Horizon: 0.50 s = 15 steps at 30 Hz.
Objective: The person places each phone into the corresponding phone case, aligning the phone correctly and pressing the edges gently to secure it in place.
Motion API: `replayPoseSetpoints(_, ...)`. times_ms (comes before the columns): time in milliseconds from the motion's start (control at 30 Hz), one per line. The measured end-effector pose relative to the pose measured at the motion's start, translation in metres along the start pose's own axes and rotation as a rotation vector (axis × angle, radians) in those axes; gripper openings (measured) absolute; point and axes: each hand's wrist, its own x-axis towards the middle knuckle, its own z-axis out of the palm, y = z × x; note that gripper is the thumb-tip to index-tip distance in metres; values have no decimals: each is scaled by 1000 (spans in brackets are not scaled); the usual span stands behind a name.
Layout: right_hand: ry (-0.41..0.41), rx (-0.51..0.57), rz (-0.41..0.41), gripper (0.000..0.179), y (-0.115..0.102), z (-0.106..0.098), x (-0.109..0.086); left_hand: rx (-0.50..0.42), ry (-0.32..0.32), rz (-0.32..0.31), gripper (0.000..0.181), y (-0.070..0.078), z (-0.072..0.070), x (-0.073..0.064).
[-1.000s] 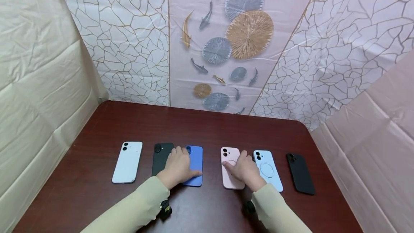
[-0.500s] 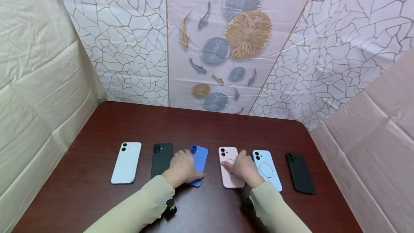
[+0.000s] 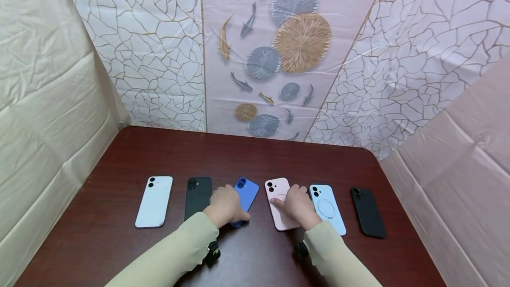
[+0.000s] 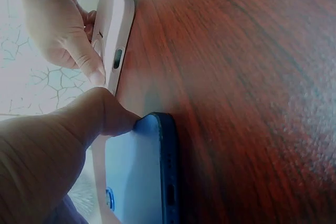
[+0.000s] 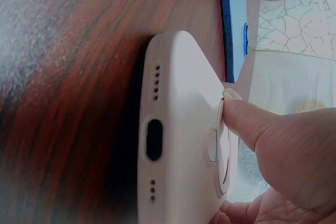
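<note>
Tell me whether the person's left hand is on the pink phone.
No, the left hand holds the blue phone, while the right hand is on the pink phone.

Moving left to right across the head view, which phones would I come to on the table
White phone, first dark phone, blue phone, pink phone, pale blue phone, second dark phone.

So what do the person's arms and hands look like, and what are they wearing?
The left sleeve and right sleeve are long and pale cream. The left hand and right hand wear no gloves. Black gadgets show at the wrists; the left has a yellowish patch.
</note>
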Motion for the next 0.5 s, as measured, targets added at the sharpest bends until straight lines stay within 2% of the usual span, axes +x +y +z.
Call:
replayPoseSetpoints(300,31,-1,-11,95,2,-2,1,-25,-22,-9,101,0,-1,-1)
replayPoseSetpoints(500,38,56,-19,92,5,0,2,-11,-17,12,105,-3,0,-4)
